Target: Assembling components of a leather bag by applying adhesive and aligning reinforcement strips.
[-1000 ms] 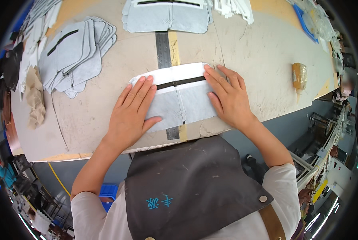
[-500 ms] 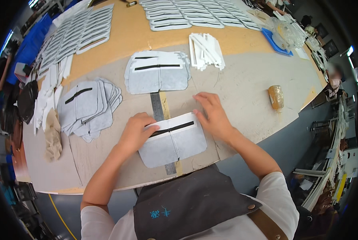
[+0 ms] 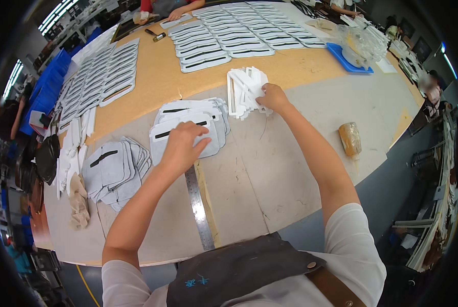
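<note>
My left hand (image 3: 183,142) is over the nearest panel of a loose stack of grey panels (image 3: 160,149), each with a black slot edged in white. Its thumb and fingers are apart. My right hand (image 3: 274,97) reaches farther forward to a pile of thin white frame-shaped strips (image 3: 247,92). Its fingers are pinched on a white strip at the pile's right edge; the fingertips are partly hidden. Below the stack, a steel ruler (image 3: 200,217) lies along a yellowish strip, pointing toward me.
Left of the ruler lies another fanned stack of grey panels (image 3: 111,171), beside a crumpled tan cloth (image 3: 78,202). Rows of panels (image 3: 203,56) cover the far table. On the right are an amber bottle (image 3: 350,139) and a blue tray (image 3: 347,60). Another person's hand (image 3: 176,14) works at the far edge.
The panel that lay over the ruler has gone forward onto the stack with my left hand. My right hand has left that panel and moved forward to the white strips. The view has shifted.
</note>
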